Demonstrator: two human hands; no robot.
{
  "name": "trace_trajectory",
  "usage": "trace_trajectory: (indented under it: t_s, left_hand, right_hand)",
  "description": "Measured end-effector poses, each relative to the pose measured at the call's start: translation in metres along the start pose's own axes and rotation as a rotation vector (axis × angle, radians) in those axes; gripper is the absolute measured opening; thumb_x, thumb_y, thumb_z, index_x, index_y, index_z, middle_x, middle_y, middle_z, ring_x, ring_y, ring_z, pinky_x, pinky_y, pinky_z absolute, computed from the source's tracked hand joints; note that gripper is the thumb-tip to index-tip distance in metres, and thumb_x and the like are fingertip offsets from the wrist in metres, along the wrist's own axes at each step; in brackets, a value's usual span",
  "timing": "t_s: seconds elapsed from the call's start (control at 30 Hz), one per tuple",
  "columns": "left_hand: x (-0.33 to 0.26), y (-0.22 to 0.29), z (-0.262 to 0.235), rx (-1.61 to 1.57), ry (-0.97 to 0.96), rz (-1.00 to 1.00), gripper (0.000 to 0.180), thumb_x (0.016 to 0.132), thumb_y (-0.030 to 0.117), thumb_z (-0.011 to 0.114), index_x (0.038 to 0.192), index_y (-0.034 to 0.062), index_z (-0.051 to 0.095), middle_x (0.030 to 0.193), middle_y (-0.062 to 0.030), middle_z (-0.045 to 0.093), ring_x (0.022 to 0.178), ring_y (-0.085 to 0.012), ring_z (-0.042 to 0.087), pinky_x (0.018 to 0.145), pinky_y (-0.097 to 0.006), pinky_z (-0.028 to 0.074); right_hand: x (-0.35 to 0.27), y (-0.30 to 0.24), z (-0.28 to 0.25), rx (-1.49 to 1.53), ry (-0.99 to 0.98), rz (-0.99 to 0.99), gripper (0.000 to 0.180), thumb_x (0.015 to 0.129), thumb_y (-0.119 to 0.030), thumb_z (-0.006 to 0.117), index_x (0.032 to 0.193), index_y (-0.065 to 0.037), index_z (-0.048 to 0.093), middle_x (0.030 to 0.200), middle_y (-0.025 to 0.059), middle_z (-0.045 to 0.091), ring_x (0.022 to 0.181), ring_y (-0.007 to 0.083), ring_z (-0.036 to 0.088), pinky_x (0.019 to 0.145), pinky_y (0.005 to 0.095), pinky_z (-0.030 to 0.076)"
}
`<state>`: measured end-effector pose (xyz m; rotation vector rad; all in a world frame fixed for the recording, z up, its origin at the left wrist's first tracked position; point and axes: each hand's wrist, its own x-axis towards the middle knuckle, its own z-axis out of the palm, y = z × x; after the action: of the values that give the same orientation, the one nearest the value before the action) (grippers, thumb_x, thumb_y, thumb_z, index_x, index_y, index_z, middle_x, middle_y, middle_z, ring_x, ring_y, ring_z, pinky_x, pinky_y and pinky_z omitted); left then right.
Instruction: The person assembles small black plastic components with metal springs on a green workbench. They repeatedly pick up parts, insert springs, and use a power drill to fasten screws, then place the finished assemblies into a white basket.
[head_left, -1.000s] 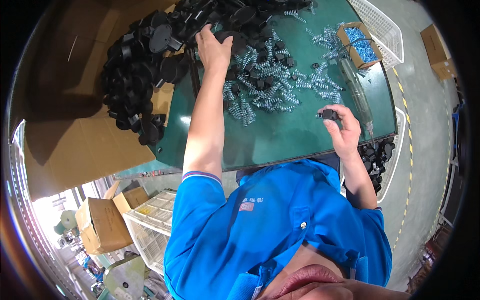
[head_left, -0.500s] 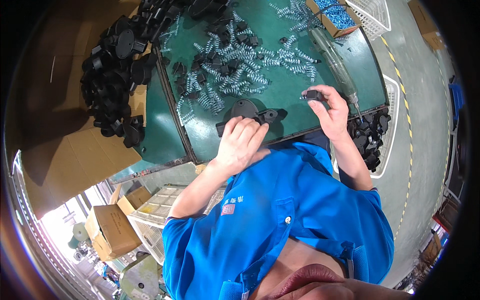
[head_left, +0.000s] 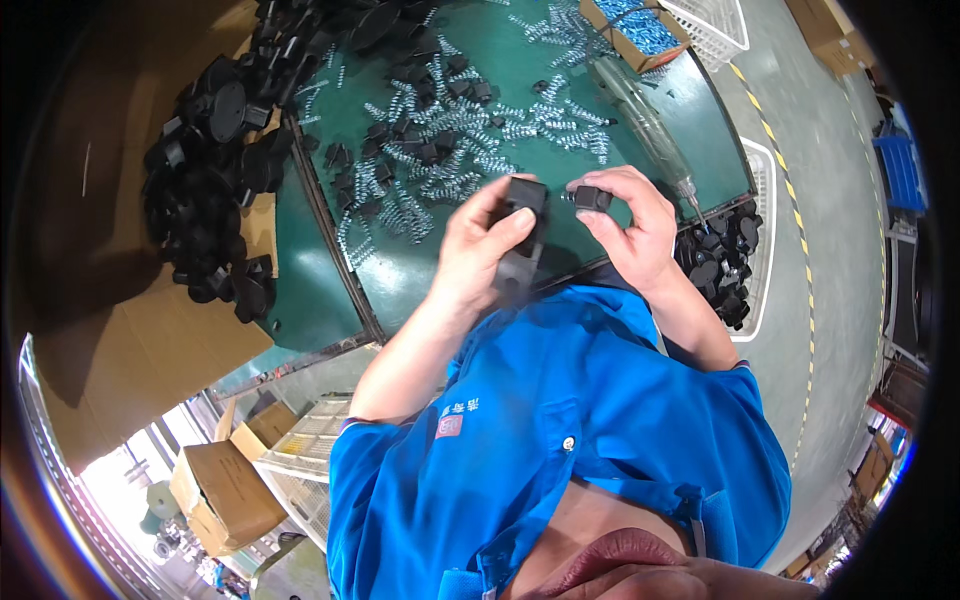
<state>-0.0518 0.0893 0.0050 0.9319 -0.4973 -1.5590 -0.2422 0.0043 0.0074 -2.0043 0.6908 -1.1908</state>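
My left hand (head_left: 475, 240) is closed round a black plastic part (head_left: 524, 205), held up over the front of the green table; its lower end is smeared by motion. Just to the right, my right hand (head_left: 635, 225) pinches a small black block (head_left: 593, 198) with the end of a metal spring (head_left: 568, 195) sticking out on its left side. A short gap separates the two pieces. Beyond my hands, many loose coil springs (head_left: 480, 130) lie mixed with small black blocks (head_left: 435, 150) on the table (head_left: 310, 290).
A power screwdriver (head_left: 645, 120) lies at the right, below a cardboard box of blue screws (head_left: 650, 35). Black round parts are heaped on cardboard (head_left: 215, 340) at the left. A white basket (head_left: 755, 290) of black parts stands beyond the table's right edge.
My left hand has lifted the black plastic part off the table and turned it up. My right hand has moved left toward it, still pinching the small block with the spring.
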Motion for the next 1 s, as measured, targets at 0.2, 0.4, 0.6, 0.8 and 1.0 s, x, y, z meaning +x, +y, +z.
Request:
trace_trajectory:
  t_s: [0.2, 0.4, 0.6, 0.8, 1.0]
  left_hand:
    - [-0.006, -0.030, 0.024, -0.436, -0.030, -0.033, 0.052, 0.098, 0.038, 0.059, 0.139, 0.0081, 0.047, 0.128, -0.0078, 0.058, 0.116, -0.0206, 0.059, 0.098, -0.037, 0.051]
    - [-0.008, -0.028, 0.012, -0.484, -0.098, 0.022, 0.051, 0.095, 0.018, 0.067, 0.140, 0.0031, 0.048, 0.124, -0.0081, 0.061, 0.109, -0.0162, 0.061, 0.094, -0.032, 0.052]
    - [-0.007, -0.022, 0.000, -0.118, -0.001, 0.122, 0.048, 0.087, 0.012, 0.076, 0.130, 0.0001, 0.058, 0.112, -0.0042, 0.066, 0.098, -0.0105, 0.061, 0.086, -0.027, 0.052]
    - [-0.009, -0.015, 0.003, -0.405, -0.113, -0.099, 0.036, 0.096, 0.020, 0.065, 0.126, 0.0015, 0.059, 0.112, -0.0069, 0.068, 0.097, -0.0145, 0.067, 0.085, -0.029, 0.056]
    - [-0.010, -0.027, 0.012, -0.385, -0.032, -0.022, 0.039, 0.096, 0.019, 0.065, 0.129, 0.0012, 0.057, 0.115, -0.0076, 0.066, 0.101, -0.0142, 0.065, 0.087, -0.029, 0.055]
  right_hand:
    - [0.013, -0.012, 0.021, -0.082, 0.110, -0.182, 0.028, 0.078, -0.010, 0.077, 0.102, -0.002, 0.066, 0.096, 0.0131, 0.070, 0.082, 0.0285, 0.067, 0.073, 0.0366, 0.053]
    - [0.013, -0.024, 0.015, -0.157, -0.017, -0.058, 0.029, 0.080, -0.014, 0.075, 0.105, -0.001, 0.067, 0.093, 0.0128, 0.066, 0.080, 0.0301, 0.064, 0.070, 0.0370, 0.052]
    - [0.027, -0.049, -0.013, -0.364, -0.346, 0.016, 0.026, 0.080, -0.012, 0.073, 0.103, -0.004, 0.066, 0.090, 0.0103, 0.065, 0.079, 0.0316, 0.063, 0.066, 0.0405, 0.050]
    - [0.033, -0.050, -0.016, -0.368, -0.395, 0.073, 0.028, 0.078, -0.011, 0.073, 0.104, -0.005, 0.065, 0.088, 0.0086, 0.064, 0.078, 0.0317, 0.064, 0.065, 0.0411, 0.051]
    - [0.020, -0.046, -0.009, -0.394, -0.255, 0.012, 0.028, 0.078, -0.010, 0.073, 0.105, -0.005, 0.065, 0.088, 0.0087, 0.064, 0.077, 0.0304, 0.065, 0.064, 0.0405, 0.052]
